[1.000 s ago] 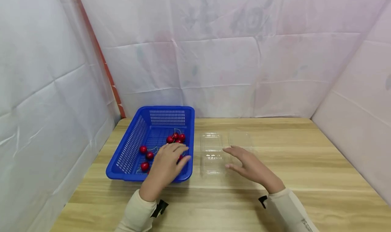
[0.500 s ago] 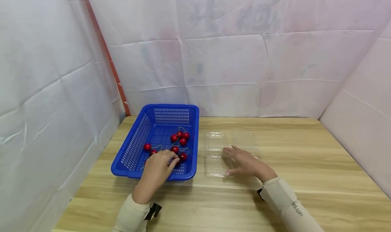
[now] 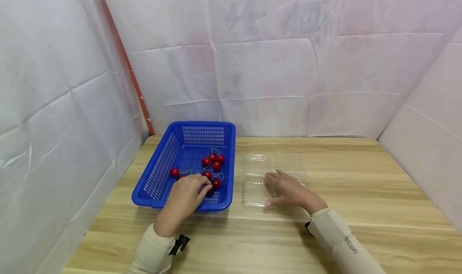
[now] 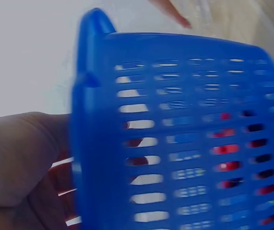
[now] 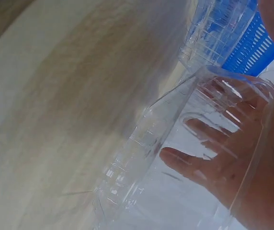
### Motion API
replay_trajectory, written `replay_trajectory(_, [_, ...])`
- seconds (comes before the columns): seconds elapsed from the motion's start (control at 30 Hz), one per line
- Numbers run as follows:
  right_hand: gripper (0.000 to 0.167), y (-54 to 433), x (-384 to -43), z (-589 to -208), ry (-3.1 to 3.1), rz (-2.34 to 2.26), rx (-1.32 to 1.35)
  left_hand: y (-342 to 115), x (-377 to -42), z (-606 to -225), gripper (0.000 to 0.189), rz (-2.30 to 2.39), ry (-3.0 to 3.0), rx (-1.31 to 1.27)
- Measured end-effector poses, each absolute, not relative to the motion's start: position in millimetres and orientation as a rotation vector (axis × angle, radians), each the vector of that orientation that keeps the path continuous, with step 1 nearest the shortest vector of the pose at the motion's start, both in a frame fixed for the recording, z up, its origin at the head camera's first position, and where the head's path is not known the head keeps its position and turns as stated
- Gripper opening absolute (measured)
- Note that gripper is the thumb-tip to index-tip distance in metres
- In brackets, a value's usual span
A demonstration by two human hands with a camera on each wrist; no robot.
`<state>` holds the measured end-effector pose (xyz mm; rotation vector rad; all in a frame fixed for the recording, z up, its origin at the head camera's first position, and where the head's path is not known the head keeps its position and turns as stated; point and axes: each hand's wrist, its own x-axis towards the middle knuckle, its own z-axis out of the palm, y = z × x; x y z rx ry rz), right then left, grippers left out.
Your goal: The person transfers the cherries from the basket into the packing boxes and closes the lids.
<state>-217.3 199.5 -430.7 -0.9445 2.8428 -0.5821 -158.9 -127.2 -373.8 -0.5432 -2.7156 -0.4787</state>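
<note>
A blue plastic basket [image 3: 138, 200] holds several red cherries [image 3: 216, 165] with thin green stems. Over its near side my left hand [image 3: 185, 194] reaches in, thumb and index fingertip brought together at a dark red cherry [image 3: 210, 191]. The other left fingers are hidden in the head view; the basket wall [image 4: 96, 143] partly covers them in the left wrist view. My right hand [image 3: 290, 191] lies over clear plastic clamshell boxes [image 3: 257, 165], fingers extended and thumb apart. Through a transparent wall [image 5: 137, 167] the right wrist view shows that hand gripping nothing.
The boxes lie with their lids folded back, right of the basket on the wooden table [image 3: 346, 169]. White sheeting [image 3: 260, 73] hangs behind the table and along both sides. A red strip [image 3: 126, 65] runs down the left corner.
My left hand has lowered into the basket and its thumb and index finger have closed together at a cherry. My right hand has come down slightly over the boxes. The head view shifted a little.
</note>
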Motion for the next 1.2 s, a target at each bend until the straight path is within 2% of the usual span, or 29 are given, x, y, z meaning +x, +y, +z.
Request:
replay_trajectory(0.23, [0.096,198,-219,-431,2.841,-0.629,-0.901,-128,-162,-339,0.006,-0.444,-2.68,-0.641])
replay_trajectory(0.53, [0.098,196,-219,-430,2.828,-0.662,-0.847,-129,-187,-311,0.006,-0.343,-2.535,-0.841])
replay_trajectory(1.0, [0.097,192,-216,-434,2.83,-0.676,-0.857,-128,-238,-306,0.013,-0.47,-2.612,-0.749])
replay_trajectory(1.2, [0.098,191,-214,-434,2.84,-0.685,-0.836,-128,-265,-316,0.028,-0.54,-2.723,-0.704])
